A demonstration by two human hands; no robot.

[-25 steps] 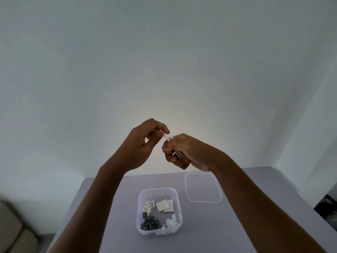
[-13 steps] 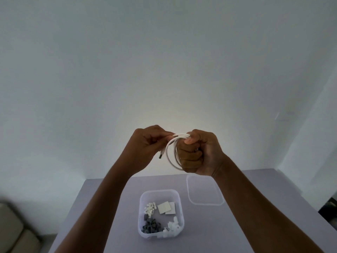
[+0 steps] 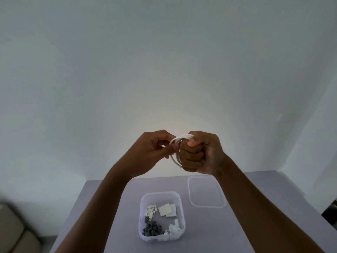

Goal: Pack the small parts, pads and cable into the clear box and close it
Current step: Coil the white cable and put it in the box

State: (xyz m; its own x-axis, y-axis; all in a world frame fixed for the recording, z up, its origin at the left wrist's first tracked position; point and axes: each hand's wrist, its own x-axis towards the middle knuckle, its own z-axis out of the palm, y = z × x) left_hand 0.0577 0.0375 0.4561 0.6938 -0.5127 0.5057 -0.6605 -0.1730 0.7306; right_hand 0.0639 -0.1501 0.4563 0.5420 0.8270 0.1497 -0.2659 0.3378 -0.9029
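Forearms reach up from the bottom edge on both sides, bare, meeting above the far part of the surface (image 3: 113, 207), which is a dull lilac. Nearest on it stands the clear box (image 3: 179, 201), open, rounded at the corners. Inside, small white parts (image 3: 151, 212) sit at the far left, two pale square pads (image 3: 167, 210) overlapping at the far right, dark grey parts (image 3: 151, 230) at the near left and bigger white parts (image 3: 173, 230) at the near right. The lid (image 3: 207, 191) lies flat on the surface beyond and to the right of the box, apart from it, its far right corner hidden behind the right wrist.

Higher and farther, both hands are raised in front of the plain pale wall (image 3: 164, 61). The right hand (image 3: 200, 152) is a closed fist, its grip wrapped around a coiled white cable (image 3: 176, 157), thumb pressed on the top of the loops. The loops bulge out of the fist toward the left. The left hand (image 3: 153, 152) is touching the coil, its thumb and fingertips in a narrow grip pinching the strands at the left side of the loop. The cable is held in the air, well above the box, none of it inside yet.
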